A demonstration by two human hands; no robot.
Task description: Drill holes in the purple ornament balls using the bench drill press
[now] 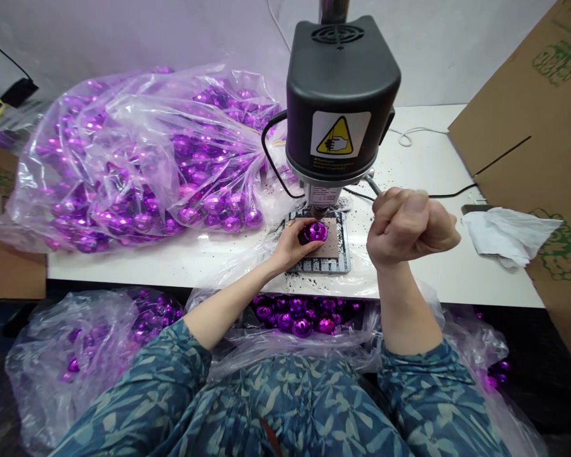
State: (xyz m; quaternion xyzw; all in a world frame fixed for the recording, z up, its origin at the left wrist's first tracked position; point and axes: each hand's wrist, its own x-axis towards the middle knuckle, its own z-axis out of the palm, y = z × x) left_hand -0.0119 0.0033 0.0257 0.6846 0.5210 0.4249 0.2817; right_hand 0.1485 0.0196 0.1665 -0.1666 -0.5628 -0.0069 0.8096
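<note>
At a white table, my left hand curls thumb and fingers around a faceted purple ball, clamped from the left on a brown board directly below the head of a black drill press; whether the tool touches it, I cannot tell. My right hand is closed in a fist on the press's lever, whose far end my fingers hide. The board lies on a slotted metal base, set just behind the table's front edge, with dark crumbs scattered about. White tabletop stretches right of the base toward a crumpled white sheet and a tall cardboard box; on the left, a strip of it shows between the front edge and a large clear bag, bulging with purple balls. Below the edge, more purple balls fill a plastic-lined space between my forearms, while another clear bag of them sags at lower left. A second cardboard box stands at the far left.
</note>
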